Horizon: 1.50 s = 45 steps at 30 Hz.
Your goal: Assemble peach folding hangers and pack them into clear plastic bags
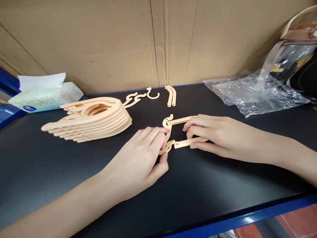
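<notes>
My left hand (141,158) is curled over a cream plastic hook-shaped piece (168,120), its thumb and fingertips gripping the lower part. An upper straight arm piece (182,120) overlaps the hook-shaped piece at its left end. Below it, a second arm piece (184,143) has its holed end close beside another curled end (168,145) under my left fingers; whether they are joined I cannot tell. My right hand (220,135) closes around the lower arm piece, thumb along its near side. Its fingers also hide the right end of the upper arm piece.
Cream hanger-like frames (106,124) are stacked at left. Behind lie several loose hook pieces (153,96) and a pair of curved arm pieces (170,96). A tissue pack (47,97) stands back left; crumpled clear plastic (250,96) and a bottle (297,56) are at right. Cardboard (99,43) backs the black table.
</notes>
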Available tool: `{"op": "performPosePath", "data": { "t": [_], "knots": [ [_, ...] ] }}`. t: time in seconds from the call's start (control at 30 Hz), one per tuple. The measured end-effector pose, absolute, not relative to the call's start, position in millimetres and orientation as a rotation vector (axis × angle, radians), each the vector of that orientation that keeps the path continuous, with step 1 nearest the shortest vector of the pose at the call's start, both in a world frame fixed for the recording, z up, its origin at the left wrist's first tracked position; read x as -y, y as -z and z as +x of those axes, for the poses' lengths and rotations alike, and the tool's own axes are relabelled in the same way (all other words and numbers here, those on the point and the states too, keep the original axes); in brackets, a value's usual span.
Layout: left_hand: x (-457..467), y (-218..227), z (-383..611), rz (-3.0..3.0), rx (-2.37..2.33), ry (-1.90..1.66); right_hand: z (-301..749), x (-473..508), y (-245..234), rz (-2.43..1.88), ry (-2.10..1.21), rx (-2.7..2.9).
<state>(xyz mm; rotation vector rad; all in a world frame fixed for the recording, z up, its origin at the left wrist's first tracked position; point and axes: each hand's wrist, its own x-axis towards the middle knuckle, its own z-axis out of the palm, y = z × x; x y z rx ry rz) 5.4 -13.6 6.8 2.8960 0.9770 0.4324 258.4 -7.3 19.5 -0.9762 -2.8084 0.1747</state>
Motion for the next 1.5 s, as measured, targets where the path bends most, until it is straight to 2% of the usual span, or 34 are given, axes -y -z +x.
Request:
{"op": "performPosePath", "data": {
  "t": [0.9,1.5],
  "knots": [
    [11.2,-7.0,5.2,2.948,-0.93,-0.401,259.6,7.3,-17.7,-0.958,-0.154,2.807],
    [12.9,-8.5,2.0,2.75,-0.986,-0.577,258.9,7.3,-17.3,-0.973,-0.149,2.812]
  ]
}}
